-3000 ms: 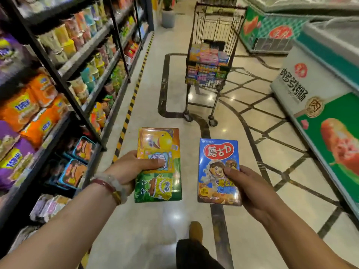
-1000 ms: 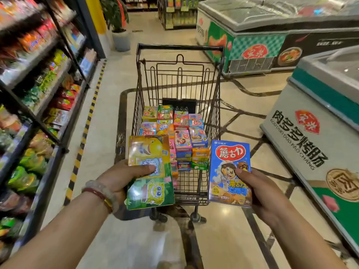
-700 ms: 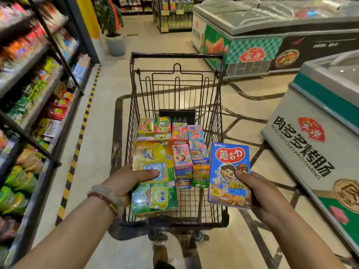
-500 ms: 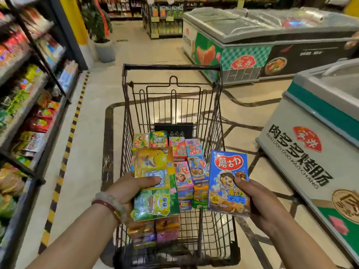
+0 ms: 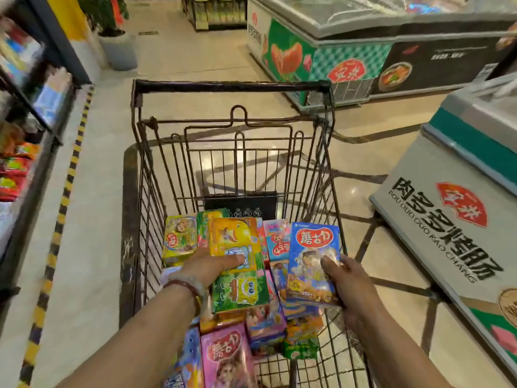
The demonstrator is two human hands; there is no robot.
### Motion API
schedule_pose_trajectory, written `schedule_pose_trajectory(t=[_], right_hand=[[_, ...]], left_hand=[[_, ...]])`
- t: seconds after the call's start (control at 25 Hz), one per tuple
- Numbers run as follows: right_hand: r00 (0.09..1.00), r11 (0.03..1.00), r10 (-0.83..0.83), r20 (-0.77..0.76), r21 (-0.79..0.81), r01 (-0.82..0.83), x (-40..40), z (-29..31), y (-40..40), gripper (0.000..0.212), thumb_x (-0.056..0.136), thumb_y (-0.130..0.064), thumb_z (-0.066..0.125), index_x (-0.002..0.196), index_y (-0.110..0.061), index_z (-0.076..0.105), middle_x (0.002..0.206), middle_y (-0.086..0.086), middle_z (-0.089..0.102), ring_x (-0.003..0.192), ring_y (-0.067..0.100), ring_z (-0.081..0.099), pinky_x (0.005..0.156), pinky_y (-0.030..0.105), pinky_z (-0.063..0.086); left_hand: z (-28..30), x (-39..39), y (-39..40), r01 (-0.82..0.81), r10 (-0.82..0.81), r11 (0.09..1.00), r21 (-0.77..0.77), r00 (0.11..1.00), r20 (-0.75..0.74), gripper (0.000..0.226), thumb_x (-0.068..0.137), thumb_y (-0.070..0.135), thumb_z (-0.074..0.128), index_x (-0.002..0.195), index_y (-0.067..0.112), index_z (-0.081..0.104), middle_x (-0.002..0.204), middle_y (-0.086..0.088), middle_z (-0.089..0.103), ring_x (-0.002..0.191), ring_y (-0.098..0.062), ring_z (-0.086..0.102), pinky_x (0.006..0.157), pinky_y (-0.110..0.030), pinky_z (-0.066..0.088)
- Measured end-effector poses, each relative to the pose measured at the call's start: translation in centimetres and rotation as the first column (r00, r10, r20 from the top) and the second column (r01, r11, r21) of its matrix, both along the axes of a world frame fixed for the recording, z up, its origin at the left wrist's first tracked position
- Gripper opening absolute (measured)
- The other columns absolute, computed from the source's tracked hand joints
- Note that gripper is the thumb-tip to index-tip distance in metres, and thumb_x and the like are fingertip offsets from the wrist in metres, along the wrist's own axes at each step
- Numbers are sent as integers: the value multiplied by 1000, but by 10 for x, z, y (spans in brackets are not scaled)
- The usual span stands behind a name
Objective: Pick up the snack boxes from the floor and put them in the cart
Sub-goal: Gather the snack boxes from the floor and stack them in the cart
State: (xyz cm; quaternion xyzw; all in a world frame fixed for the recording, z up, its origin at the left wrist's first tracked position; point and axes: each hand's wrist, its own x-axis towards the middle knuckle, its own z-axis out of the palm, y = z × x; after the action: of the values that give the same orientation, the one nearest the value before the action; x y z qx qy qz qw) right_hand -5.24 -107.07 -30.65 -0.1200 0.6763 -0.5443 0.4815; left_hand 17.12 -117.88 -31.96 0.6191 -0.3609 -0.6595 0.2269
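Note:
My left hand [image 5: 212,268] grips a small stack of snack boxes, a yellow-orange box [image 5: 233,239] on top of a green cartoon box [image 5: 240,289]. My right hand [image 5: 347,284] grips a blue snack box [image 5: 312,261] by its right edge, thumb on the front. Both hands hold their boxes inside the wire shopping cart [image 5: 140,169], just above several snack boxes lying in the basket, among them a pink box [image 5: 226,357] near me.
A shelf rack of snack bags [image 5: 19,163] lines the left, edged by a yellow-black floor stripe [image 5: 64,197]. A white chest freezer [image 5: 453,208] stands close on the right and another freezer [image 5: 363,49] beyond the cart. A potted plant [image 5: 117,51] stands far left.
I have walked up to the cart. Both hands, holding the same boxes, have moved forward and down from in front of the cart to inside its basket.

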Motion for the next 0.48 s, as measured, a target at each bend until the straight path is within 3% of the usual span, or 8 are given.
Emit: schedule_pose_trajectory(t=[0.04,0.12,0.16,0.24,0.32,0.4,0.48], right_hand=[[999,1000,10,-46,10,-10,-4,-12,-20,23,93,-20,61,111,-8,56,97,14,71,77,30,71,62,37,57],[988,997,54,-145,60,-46,-8,-36,-55,20,96,-26,56,112,-15,54,102,9,68,81,27,70,67,41,58],[978,994,79,-191,83,-64,-10,-48,-70,22,96,-28,54,115,-16,53,104,8,66,85,26,69,70,43,58],[956,993,98,-278,91,-75,-17,-75,-101,17,98,-25,51,110,-15,56,100,9,66,83,24,68,66,34,58],[921,991,109,-375,112,-72,-25,-101,-125,16,98,-22,49,103,-11,60,97,12,68,79,21,67,59,26,54],[890,986,133,-437,151,-73,-29,-125,-143,17,98,-21,49,102,-11,62,97,11,69,83,24,67,68,32,55],[837,980,158,-524,185,-69,-29,-147,-157,22,97,-23,50,111,-11,61,107,12,66,98,31,64,81,40,53]], left_hand=[[-13,-9,-16,0,0,1000,-8,1000,-15,122,22,48,96,128,9,50,116,-7,65,100,-28,65,87,-42,54],[-22,-31,-41,-9,11,999,-46,999,44,78,44,37,96,108,8,61,100,-9,70,86,-25,67,75,-33,58],[-27,-40,-52,-7,13,998,-56,995,100,74,47,37,94,107,9,61,102,-10,70,87,-25,67,78,-35,57],[-48,-61,-75,6,10,995,-99,988,155,91,52,39,92,128,10,50,118,-8,64,101,-26,62,90,-37,50],[-76,-74,-92,27,16,983,-179,972,234,79,74,28,81,137,10,37,116,-2,59,99,-20,55,86,-27,44],[-99,-88,-103,70,3,974,-217,947,321,66,82,26,73,136,12,38,112,-2,60,96,-19,54,80,-24,39],[-115,-98,-111,161,-39,953,-255,905,424,67,84,29,69,138,9,37,123,-8,58,107,-25,54,86,-27,41]])
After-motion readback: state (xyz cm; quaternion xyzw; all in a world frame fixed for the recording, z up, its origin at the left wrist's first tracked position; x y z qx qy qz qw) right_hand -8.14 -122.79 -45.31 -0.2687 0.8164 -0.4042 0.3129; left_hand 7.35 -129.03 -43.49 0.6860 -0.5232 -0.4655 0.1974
